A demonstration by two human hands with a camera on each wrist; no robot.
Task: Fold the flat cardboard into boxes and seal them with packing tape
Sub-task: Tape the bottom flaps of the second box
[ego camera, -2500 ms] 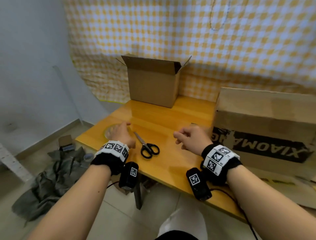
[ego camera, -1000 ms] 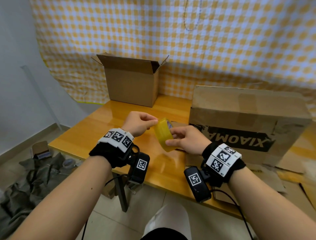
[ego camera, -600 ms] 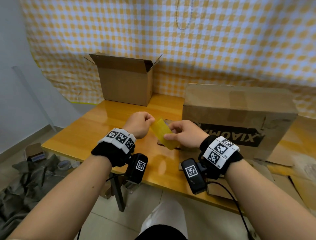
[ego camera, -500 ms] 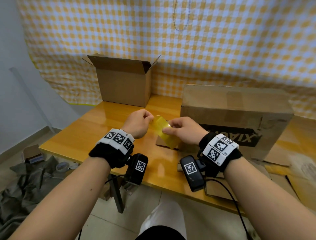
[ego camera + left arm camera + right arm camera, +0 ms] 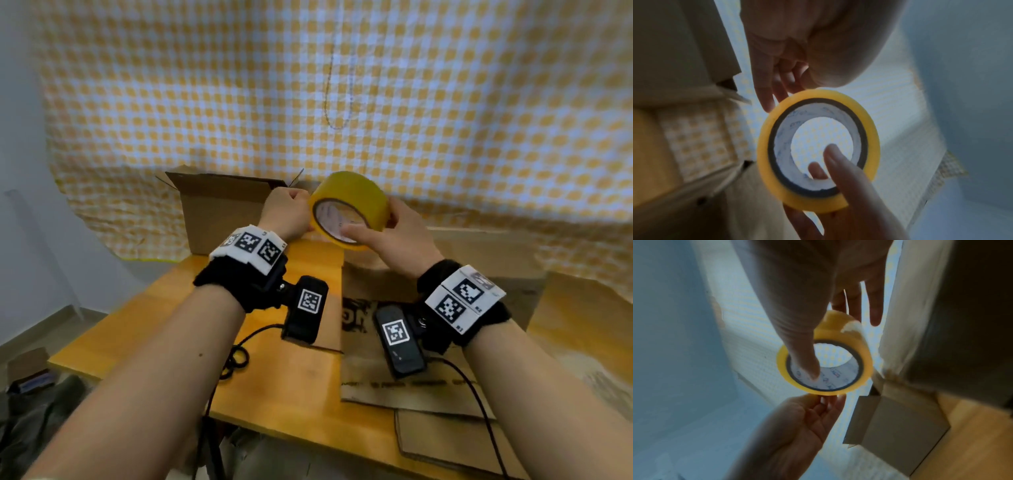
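A yellow packing tape roll (image 5: 356, 192) is held up in the air in front of me, its white core facing me. My right hand (image 5: 370, 222) grips it, thumb inside the core (image 5: 803, 360) and fingers over the outer face. My left hand (image 5: 298, 212) pinches the roll's left rim (image 5: 764, 146) with thumb and fingertips (image 5: 766, 97). Behind the left hand, a small brown cardboard box (image 5: 219, 212) stands on the table with its top flaps open. A large printed cardboard box (image 5: 370, 284) stands below my right hand.
The wooden table (image 5: 291, 394) carries both boxes, and flat cardboard sheets (image 5: 445, 442) lie under the large one and past the table's front edge. A yellow checked cloth (image 5: 445, 102) hangs behind. Dark clothing (image 5: 27, 421) lies on the floor at left.
Both hands have lifted the tape roll from just above the table to the height of the small box's top. The roll has turned so its core faces me.
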